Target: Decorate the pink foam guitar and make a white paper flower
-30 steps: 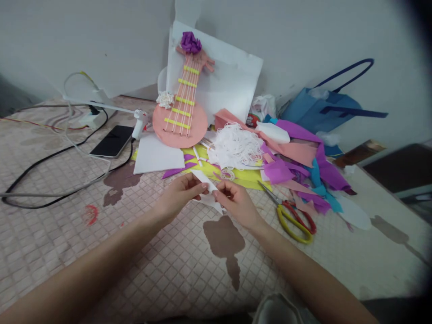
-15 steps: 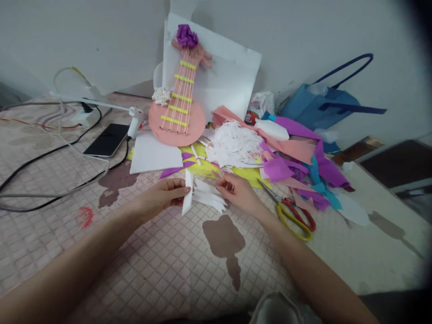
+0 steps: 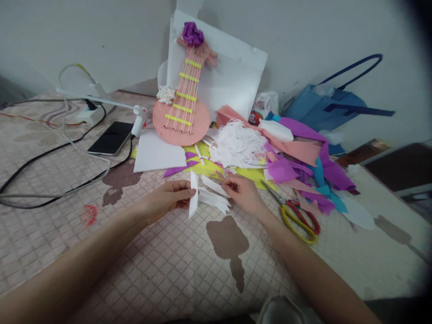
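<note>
Single head-worn view, forward and downward, close over left hand [image 3: 165, 203], right hand [image 3: 245, 196]

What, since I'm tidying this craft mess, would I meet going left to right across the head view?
smartphone → white glue gun → pink paper guitar → white string pile → blue bag

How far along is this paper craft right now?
Done, it seems: the pink paper guitar stands with strings, yellow bars and two flowers, and several cut strips lie on the quilted cover. In hand: the left hand holds one white strip upright; the right hand fingers the pile. Probably left: placing those strips; scissors lie aside.
</note>
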A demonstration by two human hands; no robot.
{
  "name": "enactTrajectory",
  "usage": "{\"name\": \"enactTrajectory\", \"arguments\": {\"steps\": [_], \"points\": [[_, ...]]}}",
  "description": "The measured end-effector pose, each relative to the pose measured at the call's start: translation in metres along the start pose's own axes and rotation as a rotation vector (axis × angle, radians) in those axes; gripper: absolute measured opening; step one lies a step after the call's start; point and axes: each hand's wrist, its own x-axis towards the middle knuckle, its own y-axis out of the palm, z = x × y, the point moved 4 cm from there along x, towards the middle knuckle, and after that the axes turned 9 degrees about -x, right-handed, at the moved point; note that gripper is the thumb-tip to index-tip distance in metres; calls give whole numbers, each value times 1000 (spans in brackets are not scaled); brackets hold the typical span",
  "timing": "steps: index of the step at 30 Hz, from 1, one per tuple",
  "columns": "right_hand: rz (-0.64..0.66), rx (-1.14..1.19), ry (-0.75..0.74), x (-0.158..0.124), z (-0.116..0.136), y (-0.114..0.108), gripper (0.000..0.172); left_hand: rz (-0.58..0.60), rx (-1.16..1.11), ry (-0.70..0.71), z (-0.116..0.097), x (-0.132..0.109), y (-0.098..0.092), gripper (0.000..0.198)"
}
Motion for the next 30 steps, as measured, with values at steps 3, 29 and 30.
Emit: {"name": "enactTrajectory", "arguments": {"steps": [3, 29, 30], "points": [[-1, -21, -6, -1, -2, 2, 12, 1, 7, 11, 0, 0, 1, 16], [4, 131, -2, -10, 16, -8, 8, 31, 29, -39, -2, -3, 3, 16], [2, 188, 23, -11, 16, -9, 8, 35, 31, -20, -2, -3, 5, 16]]}}
